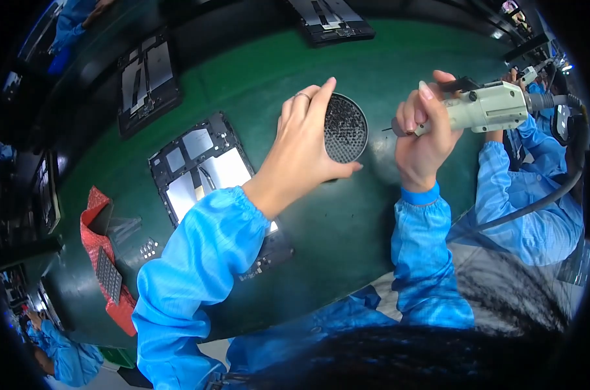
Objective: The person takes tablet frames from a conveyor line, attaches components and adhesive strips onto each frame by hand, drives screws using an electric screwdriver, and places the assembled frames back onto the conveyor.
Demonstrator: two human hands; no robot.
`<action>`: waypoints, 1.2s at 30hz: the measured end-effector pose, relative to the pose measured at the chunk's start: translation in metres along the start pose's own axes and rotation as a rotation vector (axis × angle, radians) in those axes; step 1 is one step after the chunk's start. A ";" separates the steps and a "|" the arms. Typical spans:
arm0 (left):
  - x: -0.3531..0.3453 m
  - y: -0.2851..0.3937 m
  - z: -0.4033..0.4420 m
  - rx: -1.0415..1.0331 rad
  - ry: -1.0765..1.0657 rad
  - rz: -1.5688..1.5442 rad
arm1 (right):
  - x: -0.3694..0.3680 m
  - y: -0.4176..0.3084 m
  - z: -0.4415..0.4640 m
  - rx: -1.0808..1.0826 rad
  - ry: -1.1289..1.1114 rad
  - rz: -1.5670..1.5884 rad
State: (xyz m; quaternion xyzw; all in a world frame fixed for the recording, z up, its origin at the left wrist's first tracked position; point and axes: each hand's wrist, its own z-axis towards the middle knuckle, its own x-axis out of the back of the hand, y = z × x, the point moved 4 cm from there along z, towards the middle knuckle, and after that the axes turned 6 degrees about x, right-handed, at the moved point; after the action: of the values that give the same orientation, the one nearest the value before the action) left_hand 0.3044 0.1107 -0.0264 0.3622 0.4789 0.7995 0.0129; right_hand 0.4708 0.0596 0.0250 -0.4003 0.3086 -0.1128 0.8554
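Note:
My left hand (298, 136) is wrapped round the rim of a shallow round dish (347, 127), thumb at the near side and fingers at the far side. Inside the dish is a dark, studded surface, perhaps with many small screws; the pieces are too small to tell. In my right hand (428, 127) is a pale electric screwdriver (493, 109), held sideways with its thin bit pointing left towards the dish. A tablet with its inside exposed (197, 142) lies left of the dish, partly hidden by my left forearm and sleeve.
Two more opened tablets lie at the back, one at the left (148, 81) and one at the top (331, 19). Red bubble wrap (94, 218) and small loose parts (148, 248) are at the left. A cable (536, 203) runs down from the screwdriver. A co-worker's blue sleeve (493, 172) is at the right.

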 end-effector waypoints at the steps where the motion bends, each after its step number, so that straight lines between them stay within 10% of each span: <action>1: 0.001 0.000 0.001 0.008 0.004 -0.012 | -0.001 0.000 0.001 -0.003 0.003 0.002; 17: 0.000 -0.003 0.005 0.101 0.137 0.043 | 0.003 0.000 0.000 0.013 0.016 -0.034; 31: 0.016 -0.015 0.018 -0.064 -0.584 0.176 | -0.017 0.023 -0.030 -0.200 -0.212 0.189; 36: 0.040 -0.002 0.020 -0.118 -0.461 0.291 | -0.019 0.035 -0.042 -0.226 -0.232 0.110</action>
State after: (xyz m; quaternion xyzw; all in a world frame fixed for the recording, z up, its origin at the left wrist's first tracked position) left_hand 0.2859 0.1414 0.0002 0.5982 0.3587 0.7160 0.0275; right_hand 0.4283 0.0652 -0.0139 -0.4868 0.2399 0.0163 0.8398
